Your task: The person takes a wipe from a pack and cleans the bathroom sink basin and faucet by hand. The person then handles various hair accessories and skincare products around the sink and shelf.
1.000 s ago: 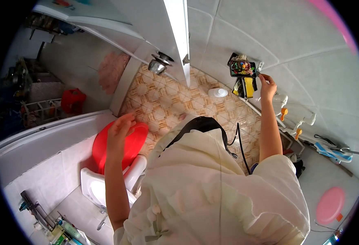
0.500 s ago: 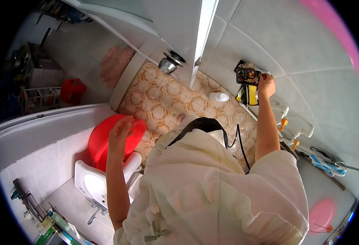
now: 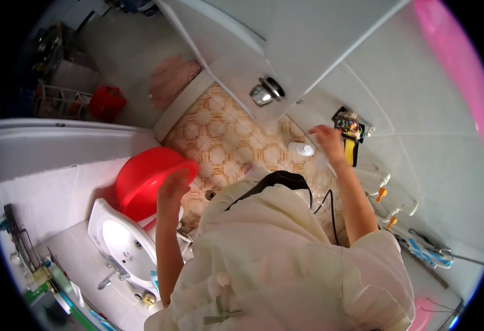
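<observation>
My right hand (image 3: 328, 144) is off the wall, fingers stretched out and holding nothing. Just right of it, a black wall holder (image 3: 350, 124) is filled with small multicoloured items. A yellow and black object (image 3: 350, 152) hangs below that holder. Near my right fingertips in the view, a white bottle (image 3: 301, 149) is on the floor. My left hand (image 3: 173, 186) appears in front of a red basin (image 3: 143, 176), slightly blurred, with loosely extended fingers and nothing visible in them. Whether it touches the basin's rim, I cannot tell.
A white sink (image 3: 107, 223) with a faucet (image 3: 113, 271) is at lower left. The door (image 3: 308, 38) with its metal knob (image 3: 267, 91) stands ahead. Pipes with orange valve handles (image 3: 381, 195) run along the right wall. Patterned tiles (image 3: 228, 129) cover the floor.
My right hand has come away from the black wall holder and moved left and down. My left hand has shifted slightly right and down. The view has turned, so the door looks broader.
</observation>
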Available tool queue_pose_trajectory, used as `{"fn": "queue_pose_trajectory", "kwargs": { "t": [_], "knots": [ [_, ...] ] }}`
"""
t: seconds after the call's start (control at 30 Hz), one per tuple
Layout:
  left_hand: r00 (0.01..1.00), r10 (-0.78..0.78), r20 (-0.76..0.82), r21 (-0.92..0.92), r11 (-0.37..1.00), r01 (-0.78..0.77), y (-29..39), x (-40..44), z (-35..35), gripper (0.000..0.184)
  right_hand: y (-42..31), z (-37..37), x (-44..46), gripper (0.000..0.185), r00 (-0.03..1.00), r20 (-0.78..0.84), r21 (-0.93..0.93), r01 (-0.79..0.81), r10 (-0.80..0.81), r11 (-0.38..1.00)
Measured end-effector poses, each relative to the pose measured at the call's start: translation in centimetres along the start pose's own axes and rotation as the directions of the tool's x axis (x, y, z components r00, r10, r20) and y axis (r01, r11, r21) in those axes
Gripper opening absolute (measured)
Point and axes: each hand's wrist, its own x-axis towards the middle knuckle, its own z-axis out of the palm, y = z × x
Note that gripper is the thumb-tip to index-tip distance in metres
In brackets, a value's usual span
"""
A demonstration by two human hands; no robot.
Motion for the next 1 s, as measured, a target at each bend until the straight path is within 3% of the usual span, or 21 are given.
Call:
{"fn": "queue_pose_trajectory", "kwargs": {
  "t": [0.03,0.07,0.13,0.2,0.27,0.33,0.4,0.47,0.5,0.53,0.57,0.6,0.67,0.73,0.77,0.8,0.87,0.93,1.0],
  "knots": [
    [0.997,0.044,0.058,-0.011,0.999,-0.043,-0.3,-0.3,-0.2,0.035,-0.4,3.5,0.1,0.019,0.985,0.174,0.048,-0.004,-0.005,0.999],
    [0.998,0.050,0.026,-0.023,0.998,-0.050,-0.3,-0.8,0.0,0.035,-4.0,6.6,-1.1,0.020,0.958,0.256,-0.018,0.140,-0.131,0.990],
    [0.994,-0.013,0.110,0.049,0.999,0.008,0.1,-2.0,0.9,0.039,-10.4,12.4,-3.6,0.021,0.893,0.417,0.026,0.177,-0.172,0.984],
    [0.984,0.065,0.165,0.002,0.998,-0.066,0.6,-3.7,1.8,0.044,-14.0,17.9,-6.3,0.021,0.767,0.585,0.137,0.227,-0.264,0.964],
    [0.972,0.225,0.074,0.120,0.965,-0.232,0.0,-5.4,1.7,0.029,-18.5,21.3,-9.7,0.018,0.642,0.665,0.242,0.299,-0.383,0.923],
    [0.974,0.213,-0.082,0.095,0.974,-0.205,-1.8,-6.4,-0.2,0.023,-20.8,24.9,-12.5,0.016,0.499,0.722,0.349,0.335,-0.479,0.875],
    [0.955,0.203,-0.218,0.061,0.979,-0.194,-2.7,-8.0,-2.5,0.020,-22.0,27.7,-14.1,0.014,0.436,0.641,0.485,0.407,-0.631,0.774],
    [0.906,0.131,-0.403,-0.145,0.968,-0.205,-3.3,-10.2,-4.9,0.026,-21.8,30.7,-15.5,0.016,0.343,0.721,0.510,0.326,-0.602,0.796],
    [0.918,0.020,-0.397,-0.228,0.966,-0.119,-4.0,-11.5,-6.4,0.012,-22.0,32.1,-16.6,0.023,0.322,0.767,0.471,0.303,-0.555,0.828],
    [0.888,0.029,-0.459,-0.232,0.961,-0.151,-3.8,-12.8,-7.8,0.012,-22.1,33.6,-17.6,0.031,0.299,0.809,0.431,0.284,-0.506,0.856],
    [0.847,-0.045,-0.530,-0.271,0.955,-0.119,-3.0,-14.5,-9.1,0.011,-21.6,35.3,-18.6,0.043,0.226,0.853,0.418,0.244,-0.470,0.875],
    [0.796,-0.121,-0.594,-0.315,0.945,-0.091,-2.8,-15.9,-10.3,0.011,-21.8,36.9,-19.9,0.043,0.157,0.862,0.437,0.249,-0.481,0.864],
    [0.658,-0.079,-0.749,-0.298,0.927,-0.228,-4.1,-18.2,-12.1,0.013,-22.2,39.7,-22.7,0.040,0.118,0.964,0.234,0.063,-0.240,0.970],
    [0.406,0.119,-0.906,0.018,0.970,-0.244,-6.5,-19.8,-14.2,0.016,-22.4,42.6,-25.7,0.037,0.072,0.968,0.235,0.065,-0.239,0.970],
    [0.263,0.184,-0.947,0.106,0.953,-0.285,-7.7,-20.5,-15.0,0.022,-23.0,43.6,-27.2,0.034,-0.002,0.994,0.109,0.040,-0.109,0.993],
    [0.222,0.181,-0.958,0.113,0.952,-0.285,-8.1,-21.7,-15.8,0.022,-23.4,44.6,-28.7,0.031,-0.073,0.997,-0.021,0.027,0.023,0.999],
    [0.151,0.075,-0.986,0.046,0.982,-0.184,-8.9,-24.2,-17.3,0.023,-23.8,46.5,-31.7,0.023,-0.134,0.991,0.004,0.070,0.006,0.998],
    [0.118,0.030,-0.993,0.011,0.986,-0.164,-9.5,-26.4,-18.7,0.022,-24.5,48.3,-34.4,0.018,-0.153,0.987,0.041,-0.006,-0.042,0.999],
    [0.057,-0.089,-0.994,-0.106,0.871,-0.480,-11.1,-27.9,-19.9,0.020,-24.4,50.6,-36.1,0.017,-0.226,0.969,0.090,-0.034,-0.096,0.995]
  ]
}}
